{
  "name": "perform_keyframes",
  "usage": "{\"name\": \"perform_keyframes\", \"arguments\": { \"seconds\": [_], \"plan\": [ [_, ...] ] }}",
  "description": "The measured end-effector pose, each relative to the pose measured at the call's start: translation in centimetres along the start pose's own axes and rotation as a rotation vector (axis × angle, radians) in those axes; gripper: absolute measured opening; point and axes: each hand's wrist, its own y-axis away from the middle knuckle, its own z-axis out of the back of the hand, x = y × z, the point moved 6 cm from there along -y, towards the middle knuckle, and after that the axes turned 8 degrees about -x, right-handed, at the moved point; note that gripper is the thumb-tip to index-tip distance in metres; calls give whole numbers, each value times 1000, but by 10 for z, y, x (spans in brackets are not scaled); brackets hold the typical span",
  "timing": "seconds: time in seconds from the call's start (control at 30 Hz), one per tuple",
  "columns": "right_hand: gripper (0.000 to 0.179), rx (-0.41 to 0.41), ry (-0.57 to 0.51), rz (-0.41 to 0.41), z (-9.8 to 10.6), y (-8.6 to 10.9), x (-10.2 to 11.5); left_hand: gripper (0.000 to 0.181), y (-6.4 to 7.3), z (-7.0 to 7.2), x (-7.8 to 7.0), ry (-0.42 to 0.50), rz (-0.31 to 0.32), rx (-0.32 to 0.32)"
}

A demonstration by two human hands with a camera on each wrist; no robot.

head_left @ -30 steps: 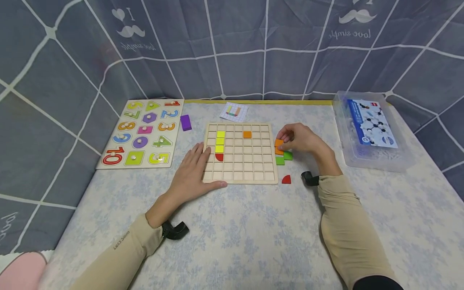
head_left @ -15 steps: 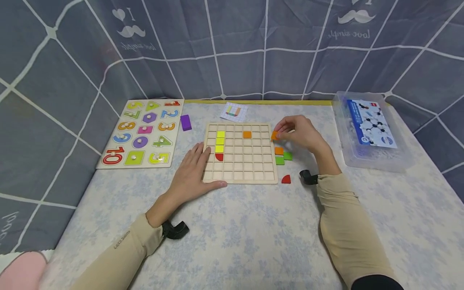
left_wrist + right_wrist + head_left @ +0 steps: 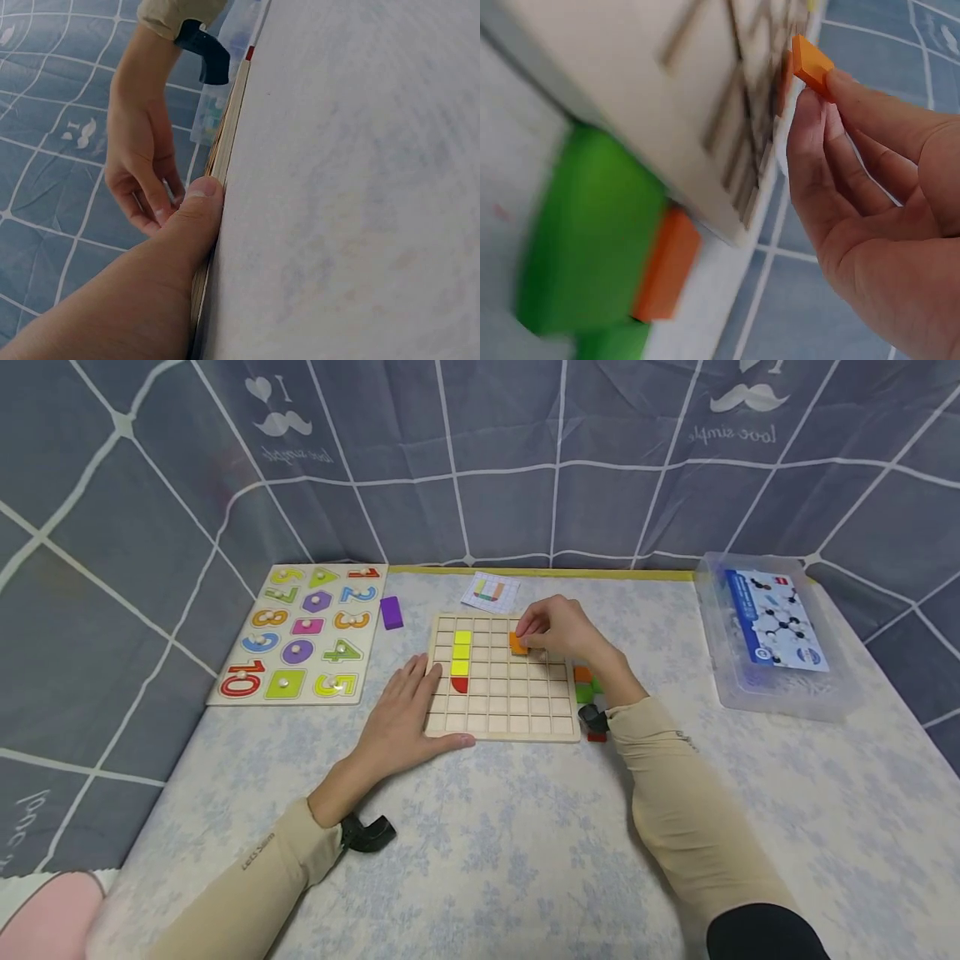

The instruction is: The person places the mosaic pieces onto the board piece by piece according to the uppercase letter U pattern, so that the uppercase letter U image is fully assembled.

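My right hand [image 3: 558, 628] is over the upper right part of a wooden grid board [image 3: 487, 703]. Between thumb and fingertips it pinches an orange square tile [image 3: 814, 69], seen close up in the right wrist view. My left hand [image 3: 397, 714] rests along the board's left edge with fingers extended, its thumb [image 3: 202, 191] at the front corner. Several yellow tiles [image 3: 461, 652] stand in one column of the board, and a red quarter-circle tile [image 3: 460, 684] lies just below them. The orange tile seated on the board earlier is hidden behind the held tile in the head view.
Green tiles [image 3: 584, 693] and an orange tile [image 3: 582, 674] lie right of the board, partly behind my right wrist. A pattern card [image 3: 491, 592] and a purple block [image 3: 391, 612] lie beyond. A number puzzle [image 3: 300, 635] is at left, a clear plastic box [image 3: 780, 635] at right.
My right hand lifted an orange tile from beside the board and carried it left over the grid. My left hand stayed at the board's edge. The head view shifted slightly.
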Motion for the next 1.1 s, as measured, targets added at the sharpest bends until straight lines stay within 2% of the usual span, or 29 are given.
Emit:
{"name": "perform_keyframes", "arguments": {
  "seconds": [0.13, 0.53, 0.73, 0.9, 1.1],
  "plan": [
    [7, 12, 13, 6, -7, 1, 0, 123, -1, -1, 0, -6, -2, 1],
    [8, 4, 53, 32, -5, 6, 1, 123, -1, 0, 0, -4, 4, 4],
    [7, -37, 66, 16, 9, 16, -6, 122, -1, 0, 0, -4, -2, 1],
    [7, -69, 92, -31, 25, 29, -24, 122, -1, 1, 0, 0, -8, 1],
    [13, -51, 109, -83, 40, 46, -46, 122, -1, -1, 1, 0, -8, 1]
  ]
}}
